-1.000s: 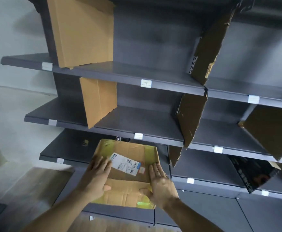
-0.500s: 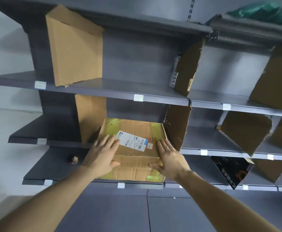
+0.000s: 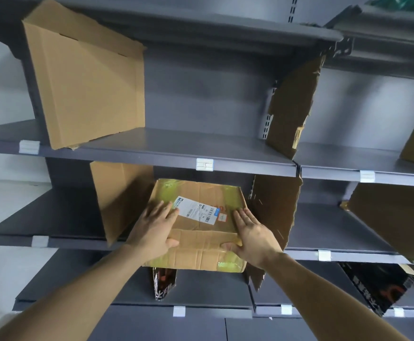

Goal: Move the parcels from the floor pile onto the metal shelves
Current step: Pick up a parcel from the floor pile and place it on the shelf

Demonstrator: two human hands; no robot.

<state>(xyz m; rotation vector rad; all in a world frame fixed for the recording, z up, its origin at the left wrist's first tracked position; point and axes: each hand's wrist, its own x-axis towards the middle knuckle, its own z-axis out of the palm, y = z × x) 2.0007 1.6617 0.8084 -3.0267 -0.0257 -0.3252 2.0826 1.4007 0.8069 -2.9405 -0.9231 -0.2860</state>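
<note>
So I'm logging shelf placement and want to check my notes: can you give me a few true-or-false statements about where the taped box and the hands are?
1. The yellow-taped cardboard box sits between two upright cardboard dividers. True.
2. Only one hand holds it. False: left hand and right hand both grip it.
3. A white shipping label faces up. True.
4. The box is fully on the shelf. False: its near end overhangs the grey metal shelf.

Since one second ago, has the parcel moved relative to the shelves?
Yes. The parcel rose from the lower shelf level to the middle shelf, between its cardboard dividers.
</note>
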